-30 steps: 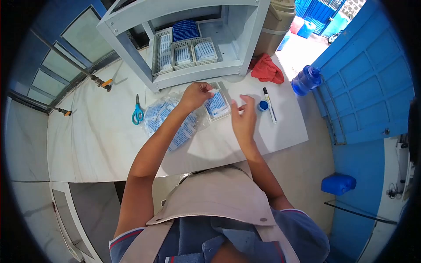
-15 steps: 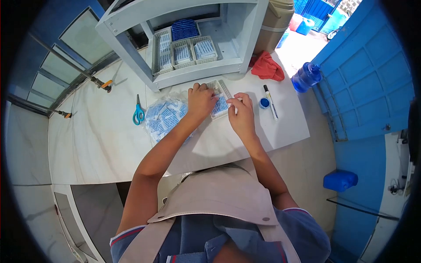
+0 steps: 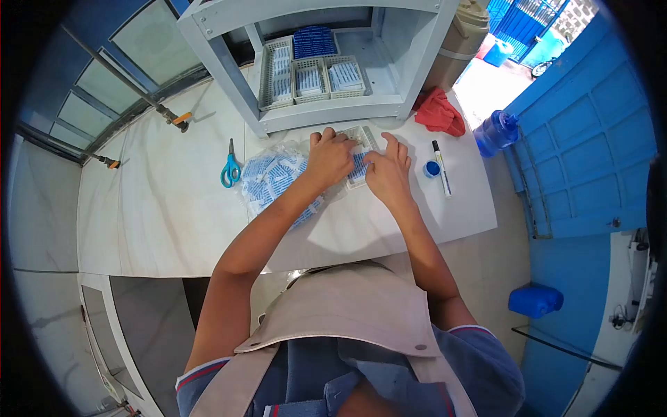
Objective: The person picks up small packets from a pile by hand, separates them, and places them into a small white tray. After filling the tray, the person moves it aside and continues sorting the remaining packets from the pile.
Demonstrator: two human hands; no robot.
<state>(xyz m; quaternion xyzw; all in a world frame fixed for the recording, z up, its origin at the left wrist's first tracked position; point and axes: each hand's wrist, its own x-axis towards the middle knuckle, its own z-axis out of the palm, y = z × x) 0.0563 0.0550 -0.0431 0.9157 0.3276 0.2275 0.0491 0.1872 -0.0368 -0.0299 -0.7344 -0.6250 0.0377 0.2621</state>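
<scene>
Pressing the sachet tray [image 3: 362, 135], left hand [image 3: 332, 157] and right hand [image 3: 388, 175] lie open (loose sachets [image 3: 272, 178] beside).

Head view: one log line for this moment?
left hand: on basket | right hand: on basket | packet pile: beside left hand

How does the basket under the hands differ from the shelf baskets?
The basket under the hands lies on the table, alone, partly covered by the left hand and right hand; the shelf baskets sit side by side inside the shelf unit, untouched. Both hold blue-and-white packets.
</scene>
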